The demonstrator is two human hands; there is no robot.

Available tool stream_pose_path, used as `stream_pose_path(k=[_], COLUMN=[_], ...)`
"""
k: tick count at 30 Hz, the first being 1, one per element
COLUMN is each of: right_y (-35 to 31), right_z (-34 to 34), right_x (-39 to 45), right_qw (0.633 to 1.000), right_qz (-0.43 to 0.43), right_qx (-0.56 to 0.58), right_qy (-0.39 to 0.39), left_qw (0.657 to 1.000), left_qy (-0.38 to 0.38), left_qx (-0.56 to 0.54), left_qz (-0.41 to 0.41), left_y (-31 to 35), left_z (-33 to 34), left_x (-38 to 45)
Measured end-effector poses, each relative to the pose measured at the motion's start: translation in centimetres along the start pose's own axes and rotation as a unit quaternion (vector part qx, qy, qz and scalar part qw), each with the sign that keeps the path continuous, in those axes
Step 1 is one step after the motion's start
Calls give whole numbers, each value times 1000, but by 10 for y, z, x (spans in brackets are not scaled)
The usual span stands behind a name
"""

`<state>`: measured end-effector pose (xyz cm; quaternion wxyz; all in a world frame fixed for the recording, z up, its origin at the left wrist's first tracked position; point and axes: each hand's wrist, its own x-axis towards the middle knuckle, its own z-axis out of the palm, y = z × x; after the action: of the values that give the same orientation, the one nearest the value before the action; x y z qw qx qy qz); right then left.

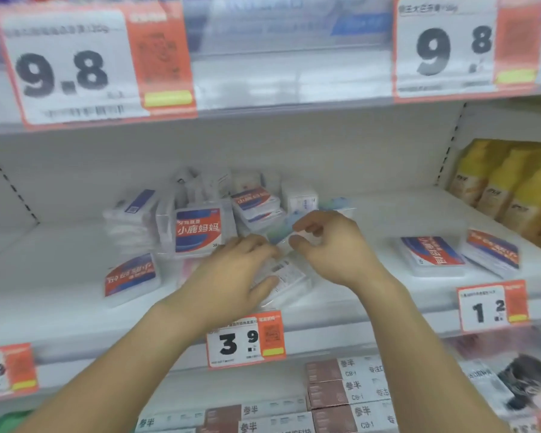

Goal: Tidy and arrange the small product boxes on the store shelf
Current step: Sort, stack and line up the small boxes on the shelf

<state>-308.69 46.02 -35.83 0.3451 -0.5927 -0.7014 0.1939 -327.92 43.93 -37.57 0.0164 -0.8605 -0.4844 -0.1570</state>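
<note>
Two bare hands reach over a white store shelf [60, 276] in the head view. The left hand [231, 276] lies palm down on a flat clear box [286, 278] with a barcode label, its fingers [263, 287] loosely spread over the box's near edge. The right hand [331, 245], just beyond and to the right, pinches a small pale blue-green box [281, 229] between thumb and forefinger, lifted a little above the flat one. Left of the fingers stands an upright red-and-blue box [197, 229] against a heap of similar boxes [256, 201]; another lies tilted near the shelf's front [130, 276]. Right of the fingers two more lie flat [431, 253]. Yellow packets [509, 185] fill the far right. Price tags [245, 339] hang along the shelf edges; everything is somewhat blurred.
</note>
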Motion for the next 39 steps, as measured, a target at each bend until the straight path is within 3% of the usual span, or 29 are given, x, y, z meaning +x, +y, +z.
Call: stream_pose_path(k=[3,8,12,16,20,23,26,28,32,34,37,39], right_y=[-13,-20,-19,-18,-22,-31,-48,-57,-62,-67,-77,-83], right_z=[18,26,25,30,27,22,24,33,44,42,32,27], right_x=[5,11,6,3,2,3,-1,-5,-6,-6,-2,0], right_qw=[998,991,977,971,968,987,981,968,971,968,953,954], right_qz=[-28,1,27,31,28,-27,-43,-54,-90,-79,-49,-32], right_qx=[-18,-94,-169,-193,-225,-145,11,-12,-95,-120,-198,-197], right_qy=[-44,-90,-124,-135,-109,-66,-191,-244,-199,-207,-223,-223], left_qw=[999,988,960,925,937,947,960,967,954,953,957,957], left_qy=[35,98,189,199,177,139,140,163,236,205,43,-15], left_qx=[-32,-117,-186,-287,-266,-264,-208,-152,-115,-94,-60,-60], left_qz=[8,-12,-96,-152,-144,-118,-125,-126,-144,-204,-281,-284], left_y=[-14,-32,-38,-43,-41,-32,-31,-37,-68,-88,-116,-123], left_z=[-3,-10,-13,-15,-19,-22,-23,-26,-33,-33,-26,-26], left_x=[-15,-33,-45,-49,-49,-49,-53,-57,-66,-74,-93,-101])
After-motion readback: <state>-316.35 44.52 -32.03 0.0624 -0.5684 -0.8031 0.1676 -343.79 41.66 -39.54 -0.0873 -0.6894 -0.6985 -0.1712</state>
